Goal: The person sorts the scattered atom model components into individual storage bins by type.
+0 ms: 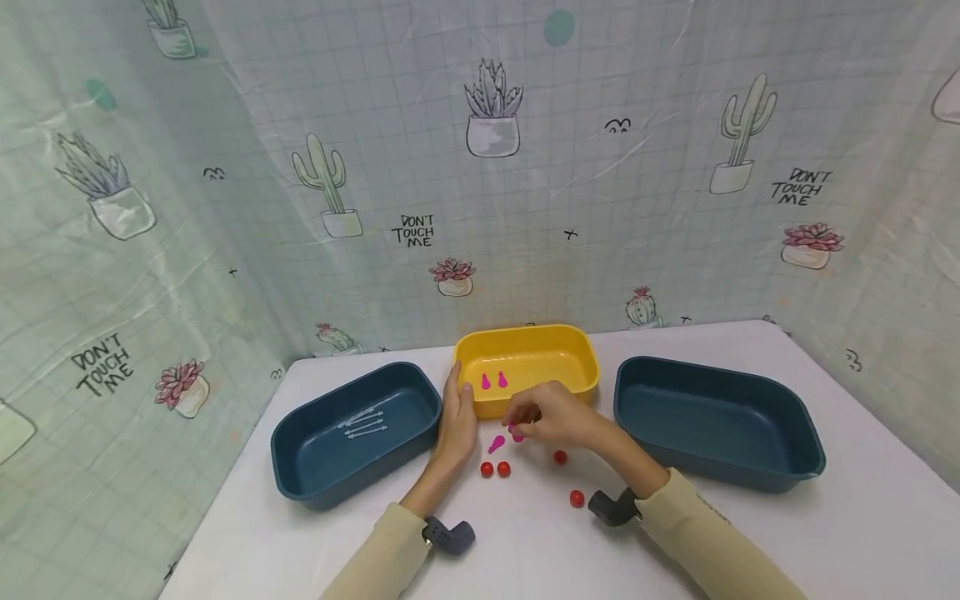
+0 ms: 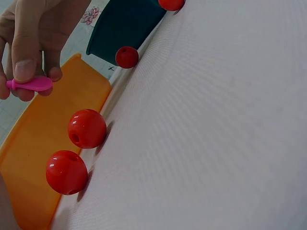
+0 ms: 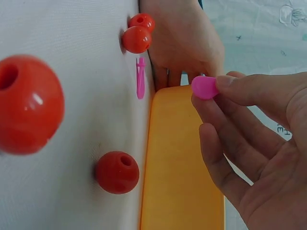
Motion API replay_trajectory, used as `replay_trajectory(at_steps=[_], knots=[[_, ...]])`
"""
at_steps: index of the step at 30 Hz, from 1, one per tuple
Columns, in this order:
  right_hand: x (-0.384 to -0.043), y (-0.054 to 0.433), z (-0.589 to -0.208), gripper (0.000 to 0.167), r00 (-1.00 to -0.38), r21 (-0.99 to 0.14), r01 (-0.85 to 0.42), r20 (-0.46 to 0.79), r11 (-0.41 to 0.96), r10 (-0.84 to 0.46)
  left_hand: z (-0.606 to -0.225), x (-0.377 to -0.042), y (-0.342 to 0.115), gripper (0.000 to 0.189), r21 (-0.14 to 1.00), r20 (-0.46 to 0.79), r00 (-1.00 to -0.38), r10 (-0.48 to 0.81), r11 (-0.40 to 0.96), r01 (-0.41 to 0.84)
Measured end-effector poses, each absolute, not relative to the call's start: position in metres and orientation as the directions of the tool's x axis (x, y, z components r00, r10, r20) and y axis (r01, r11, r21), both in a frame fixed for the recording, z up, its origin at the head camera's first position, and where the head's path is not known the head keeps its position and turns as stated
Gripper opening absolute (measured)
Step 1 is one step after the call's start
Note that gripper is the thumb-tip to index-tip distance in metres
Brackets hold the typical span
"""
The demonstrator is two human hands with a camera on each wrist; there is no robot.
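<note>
My right hand [image 1: 555, 414] pinches a small pink pear-shaped plastic piece [image 3: 205, 87] between thumb and fingers, just in front of the yellow tray [image 1: 525, 407]. My left hand [image 1: 456, 421] rests along that tray's left front corner, its fingers fairly straight against the side. A similar pink piece [image 1: 497, 444] lies on the table between the hands. Two more pink pieces [image 1: 502, 380] are inside the yellow tray. Close in front lie two red beads [image 1: 504, 469] with holes, side by side. Another red bead [image 1: 560, 457] sits below my right hand, and one more red bead [image 1: 577, 498] lies nearer me.
On the left stands a dark blue tray [image 1: 322, 498] with several thin white sticks [image 1: 365, 423] in it. Another dark blue tray [image 1: 720, 468] stands on the right. A white cloth covers the table [image 1: 525, 558], and a patterned curtain [image 1: 570, 192] hangs behind.
</note>
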State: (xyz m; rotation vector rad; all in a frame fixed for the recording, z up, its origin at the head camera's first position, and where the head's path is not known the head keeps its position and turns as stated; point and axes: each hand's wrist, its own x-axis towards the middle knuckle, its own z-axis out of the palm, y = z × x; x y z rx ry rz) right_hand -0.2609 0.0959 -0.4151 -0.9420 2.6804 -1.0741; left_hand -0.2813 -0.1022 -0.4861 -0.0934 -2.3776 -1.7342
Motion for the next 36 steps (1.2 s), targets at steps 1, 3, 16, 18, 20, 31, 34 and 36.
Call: replay_trajectory(at_steps=[1, 3, 16, 18, 20, 31, 34, 36], knots=[[-0.261, 0.096, -0.415, 0.012, -0.803, -0.654, -0.510, 0.129, 0.559, -0.582, -0.486, -0.281, -0.103, 0.056, 0.935, 0.198, -0.978, -0.064, 0.313, 0.168], [-0.261, 0.095, -0.414, 0.011, -0.804, -0.655, -0.511, 0.134, 0.557, -0.580, -0.485, -0.281, -0.103, 0.056, 0.933, 0.202, -0.978, -0.059, 0.315, 0.173], [-0.275, 0.107, -0.389, 0.014, -0.809, -0.648, -0.544, 0.238, 0.533, -0.537, -0.483, -0.284, -0.102, 0.055, 0.928, 0.242, -0.969, -0.057, 0.306, 0.214], [-0.281, 0.107, -0.383, 0.014, -0.832, -0.655, -0.519, 0.241, 0.549, -0.499, -0.483, -0.284, -0.102, 0.055, 0.927, 0.246, -0.968, -0.056, 0.304, 0.218], [-0.286, 0.107, -0.378, 0.013, -0.851, -0.663, -0.492, 0.231, 0.564, -0.471, -0.483, -0.284, -0.103, 0.055, 0.927, 0.246, -0.968, -0.053, 0.303, 0.219], [-0.325, 0.106, -0.365, 0.013, -0.893, -0.723, -0.404, 0.178, 0.560, -0.415, -0.486, -0.284, -0.103, 0.055, 0.933, 0.241, -0.969, -0.051, 0.288, 0.216], [-0.334, 0.105, -0.366, 0.014, -0.903, -0.756, -0.374, 0.164, 0.537, -0.398, -0.486, -0.284, -0.103, 0.055, 0.933, 0.240, -0.969, -0.053, 0.290, 0.215], [-0.340, 0.104, -0.368, 0.015, -0.910, -0.774, -0.352, 0.153, 0.526, -0.385, -0.486, -0.284, -0.103, 0.055, 0.932, 0.241, -0.969, -0.056, 0.290, 0.215]])
